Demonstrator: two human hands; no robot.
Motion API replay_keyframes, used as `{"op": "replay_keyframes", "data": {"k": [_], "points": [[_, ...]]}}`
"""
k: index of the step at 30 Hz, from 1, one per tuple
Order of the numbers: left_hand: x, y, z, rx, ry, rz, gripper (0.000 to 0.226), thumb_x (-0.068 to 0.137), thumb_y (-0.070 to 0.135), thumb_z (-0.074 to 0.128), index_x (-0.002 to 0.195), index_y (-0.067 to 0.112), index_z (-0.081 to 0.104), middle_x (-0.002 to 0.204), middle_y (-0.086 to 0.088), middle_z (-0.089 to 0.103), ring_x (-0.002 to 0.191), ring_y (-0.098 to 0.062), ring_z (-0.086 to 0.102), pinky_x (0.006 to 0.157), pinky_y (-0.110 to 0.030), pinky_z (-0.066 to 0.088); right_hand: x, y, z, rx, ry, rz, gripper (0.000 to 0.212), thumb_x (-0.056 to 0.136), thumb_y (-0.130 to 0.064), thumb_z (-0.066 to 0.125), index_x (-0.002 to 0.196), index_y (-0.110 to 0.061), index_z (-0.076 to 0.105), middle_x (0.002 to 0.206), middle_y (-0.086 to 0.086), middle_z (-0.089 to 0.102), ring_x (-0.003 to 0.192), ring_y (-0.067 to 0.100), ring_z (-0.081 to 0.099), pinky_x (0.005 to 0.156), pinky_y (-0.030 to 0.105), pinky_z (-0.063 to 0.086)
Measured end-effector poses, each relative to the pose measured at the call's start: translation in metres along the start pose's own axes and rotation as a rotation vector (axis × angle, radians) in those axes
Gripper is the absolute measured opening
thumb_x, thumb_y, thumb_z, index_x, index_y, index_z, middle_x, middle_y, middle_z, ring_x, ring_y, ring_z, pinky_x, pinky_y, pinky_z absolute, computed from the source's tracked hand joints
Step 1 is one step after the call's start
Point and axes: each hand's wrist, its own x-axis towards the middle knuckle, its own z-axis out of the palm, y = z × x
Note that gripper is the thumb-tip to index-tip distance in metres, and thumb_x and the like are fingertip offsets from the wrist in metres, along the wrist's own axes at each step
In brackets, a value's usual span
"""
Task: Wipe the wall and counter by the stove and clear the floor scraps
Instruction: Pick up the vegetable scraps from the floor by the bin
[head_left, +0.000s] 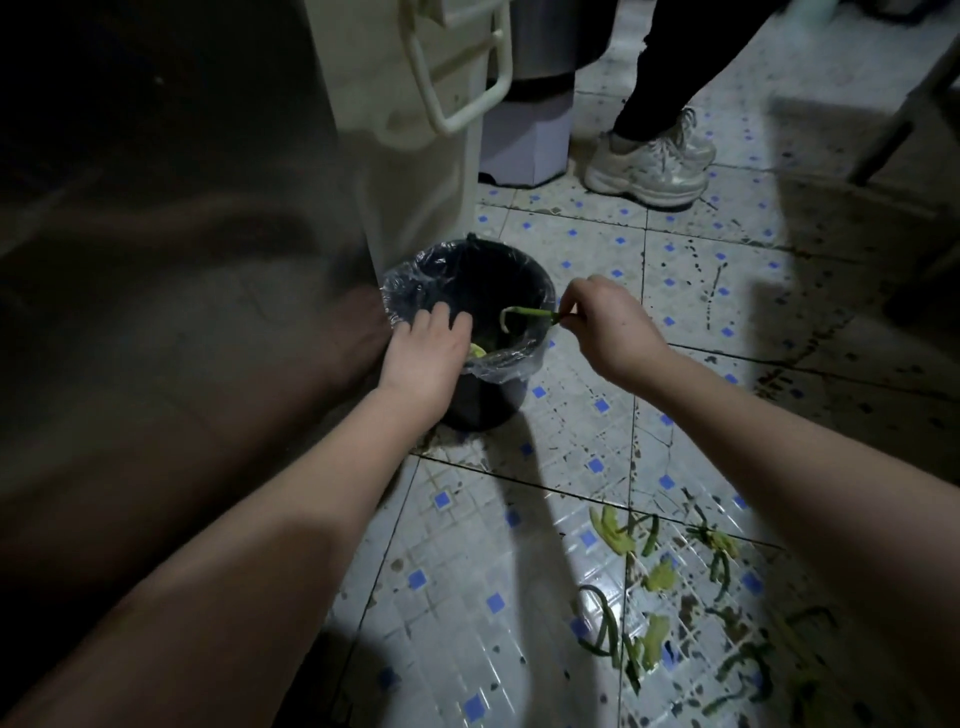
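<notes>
A small black bin (540, 296) lined with a clear plastic bag stands on the tiled floor beside a pale cabinet. My right hand (602, 325) pinches a curled green vegetable strip (524, 314) over the bin's far right rim. My left hand (426, 353) reaches over the bin's near left rim, fingers extended, with a yellow-green scrap (477, 350) showing just under it; whether it holds that scrap I cannot tell. Several green and yellow vegetable scraps (675, 587) lie scattered on the floor at the lower right.
A pale cabinet or appliance (405, 171) with a white handle rises just behind the bin. Another person's legs and white sneakers (649, 161) stand at the back. A white box (524, 140) sits beside them. The tile floor (727, 312) is stained and speckled.
</notes>
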Motion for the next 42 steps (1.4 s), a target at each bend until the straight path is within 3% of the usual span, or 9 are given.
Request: {"op": "replay_keyframes", "data": {"k": [3,8,17,21,29,33,42], "points": [[-0.013,0.006,-0.003,-0.018,0.007,-0.022,0.047,0.080,-0.005,0.054,0.123,0.007,0.041,0.124,-0.013,0.043,0.112,-0.032,0.046,0.087,-0.037,0.041,0.017,-0.013,0.004,0.000,-0.019,0.005,0.006,0.089,-0.009,0.055,0.094,-0.009,0.059,0.100,0.013,0.055,0.090,0.030,0.053,0.071,0.035,0.041],[-0.032,0.006,0.000,-0.008,-0.004,0.029,0.065,0.078,-0.004,0.057,0.136,0.008,0.033,0.128,-0.013,0.040,0.114,-0.030,0.044,0.089,-0.037,0.040,0.037,-0.033,0.012,0.046,-0.027,0.007,0.014,0.087,-0.005,0.050,0.097,-0.005,0.060,0.105,0.018,0.057,0.096,0.034,0.054,0.080,0.041,0.046],[-0.052,0.004,0.003,0.024,-0.063,0.041,0.069,0.077,-0.002,0.061,0.138,0.010,0.032,0.134,-0.013,0.037,0.115,-0.029,0.044,0.089,-0.035,0.039,0.024,-0.039,0.022,0.001,-0.094,-0.017,0.026,0.086,-0.012,0.058,0.112,-0.010,0.061,0.113,0.015,0.057,0.103,0.035,0.055,0.086,0.045,0.048],[-0.057,0.015,0.002,0.021,-0.072,0.072,0.065,0.075,-0.002,0.063,0.133,0.011,0.036,0.127,-0.010,0.042,0.112,-0.027,0.046,0.087,-0.034,0.040,0.002,-0.020,0.014,-0.044,-0.047,-0.023,0.023,0.089,-0.011,0.053,0.110,-0.012,0.061,0.110,0.013,0.058,0.099,0.034,0.056,0.076,0.037,0.046],[-0.064,0.066,0.012,0.052,-0.104,0.171,0.074,0.067,-0.001,0.070,0.130,0.014,0.036,0.123,-0.007,0.041,0.107,-0.026,0.046,0.083,-0.034,0.039,-0.071,0.035,0.011,-0.099,-0.086,0.077,0.027,0.093,-0.013,0.054,0.120,-0.013,0.056,0.120,0.011,0.056,0.108,0.032,0.054,0.084,0.040,0.046],[-0.065,0.097,0.035,0.058,-0.102,0.239,0.060,0.074,0.000,0.065,0.125,0.016,0.039,0.116,-0.006,0.044,0.102,-0.024,0.048,0.078,-0.033,0.037,-0.114,0.066,0.016,-0.130,-0.132,0.127,0.027,0.092,-0.013,0.055,0.120,-0.013,0.056,0.116,0.012,0.056,0.104,0.032,0.054,0.083,0.041,0.046],[-0.074,0.165,0.103,0.015,-0.192,0.444,0.048,0.086,0.010,0.061,0.127,0.017,0.037,0.119,-0.007,0.048,0.107,-0.026,0.051,0.085,-0.036,0.041,-0.203,0.126,0.031,-0.136,-0.216,0.270,0.028,0.092,-0.011,0.054,0.120,-0.014,0.056,0.115,0.011,0.057,0.102,0.032,0.054,0.079,0.041,0.047]]}}
